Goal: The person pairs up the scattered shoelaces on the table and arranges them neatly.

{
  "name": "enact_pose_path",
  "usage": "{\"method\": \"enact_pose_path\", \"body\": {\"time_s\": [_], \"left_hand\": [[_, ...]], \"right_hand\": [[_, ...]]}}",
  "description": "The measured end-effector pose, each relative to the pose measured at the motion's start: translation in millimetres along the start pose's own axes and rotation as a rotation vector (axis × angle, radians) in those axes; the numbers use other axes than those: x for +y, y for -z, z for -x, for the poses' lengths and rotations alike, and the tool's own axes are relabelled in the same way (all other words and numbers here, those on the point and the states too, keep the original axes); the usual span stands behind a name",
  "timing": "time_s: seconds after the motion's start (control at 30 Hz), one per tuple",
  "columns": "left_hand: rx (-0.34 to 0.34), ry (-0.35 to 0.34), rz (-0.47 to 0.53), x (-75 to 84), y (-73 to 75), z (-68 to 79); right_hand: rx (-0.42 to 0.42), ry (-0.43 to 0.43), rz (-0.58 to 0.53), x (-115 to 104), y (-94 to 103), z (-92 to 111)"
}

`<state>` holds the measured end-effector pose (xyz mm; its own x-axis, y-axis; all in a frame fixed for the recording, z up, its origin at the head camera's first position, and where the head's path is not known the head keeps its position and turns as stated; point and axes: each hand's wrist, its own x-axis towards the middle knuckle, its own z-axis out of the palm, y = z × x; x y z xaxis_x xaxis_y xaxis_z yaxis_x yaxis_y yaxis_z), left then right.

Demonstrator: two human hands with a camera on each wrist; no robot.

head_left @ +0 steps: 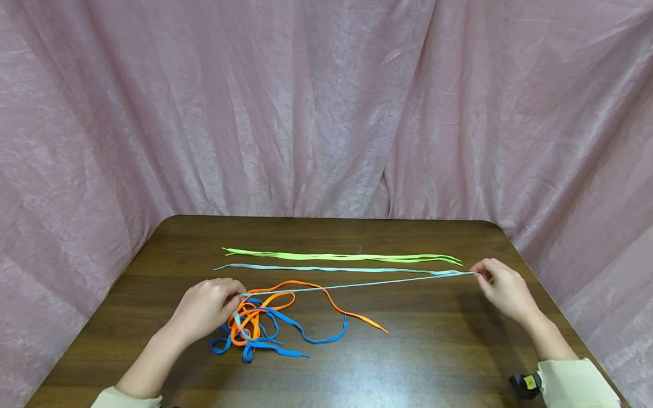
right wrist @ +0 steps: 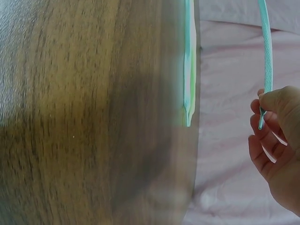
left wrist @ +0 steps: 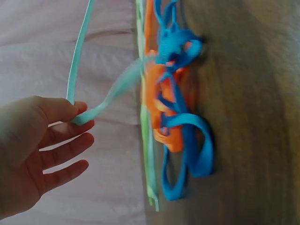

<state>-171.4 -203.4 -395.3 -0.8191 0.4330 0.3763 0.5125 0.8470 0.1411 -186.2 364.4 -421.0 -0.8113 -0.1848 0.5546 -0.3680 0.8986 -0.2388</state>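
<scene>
We stretch pale lace [head_left: 377, 283], left grip [head_left: 206, 306] and right grip [head_left: 502, 289] pinching it; next, likely lower it beside matching lace [head_left: 306, 268].

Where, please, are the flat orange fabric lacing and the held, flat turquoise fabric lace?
Flat orange fabric lacing [left wrist: 152, 84], left wrist view: bunched middle.
Held, flat turquoise fabric lace [right wrist: 268, 58], right wrist view: strand above its tip.

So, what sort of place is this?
Perhaps an indoor curtained-off workspace: shiny pink velvety curtains hang behind a brown wood-grain table, with a flat pale-aqua lace held over it.
</scene>
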Motion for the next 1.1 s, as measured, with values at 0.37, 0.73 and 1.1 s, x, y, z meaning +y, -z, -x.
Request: {"method": "enact_pose_path", "body": {"time_s": [0.37,0.73,1.1], "left_hand": [[0.058,-0.022,-0.006,2.1,15.6,-2.3],[0.034,0.062,0.008,-26.7,11.9,6.1],[0.015,0.147,0.05,-67.1,-0.2,10.2]], "right_hand": [[0.01,-0.026,0.014,7,5.9,3],[0.027,-0.024,0.021,15,6.4,8],[0.011,-0.008,0.006,13,-1.4,8]]}}
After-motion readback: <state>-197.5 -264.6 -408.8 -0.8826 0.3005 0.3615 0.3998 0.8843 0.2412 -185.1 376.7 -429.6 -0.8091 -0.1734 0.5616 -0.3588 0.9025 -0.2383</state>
